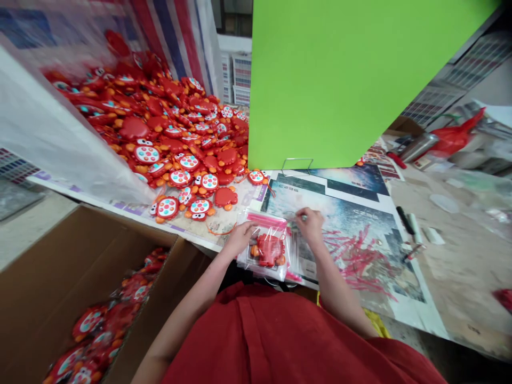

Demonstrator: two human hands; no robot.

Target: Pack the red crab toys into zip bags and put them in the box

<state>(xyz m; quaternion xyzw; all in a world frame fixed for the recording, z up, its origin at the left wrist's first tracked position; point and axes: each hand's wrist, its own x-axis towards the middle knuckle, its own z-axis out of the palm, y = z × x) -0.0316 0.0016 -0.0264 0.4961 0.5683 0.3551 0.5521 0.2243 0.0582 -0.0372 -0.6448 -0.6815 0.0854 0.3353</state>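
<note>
A clear plastic bag [262, 270] with a pink strip along its top lies at the table's front edge, in front of my body. Inside it is a red crab toy [271, 249] with orange claws, its plain back facing up. My left hand [240, 239] is closed on the bag's upper left edge. To the right of the bag, my right hand [311, 225] is raised with fingers pinched together. Something small and pale shows at its fingertips, too small to name. Several loose crab toys [200, 207] with dotted round bellies lie to the left.
A big pile of crab toys [160, 125] fills the back left beside a striped sheet [176, 37]. An open cardboard box [44, 261] at lower left holds bagged toys. A green panel [320, 80] stands behind. Pink strips [360, 261] and a marker [405, 220] lie right.
</note>
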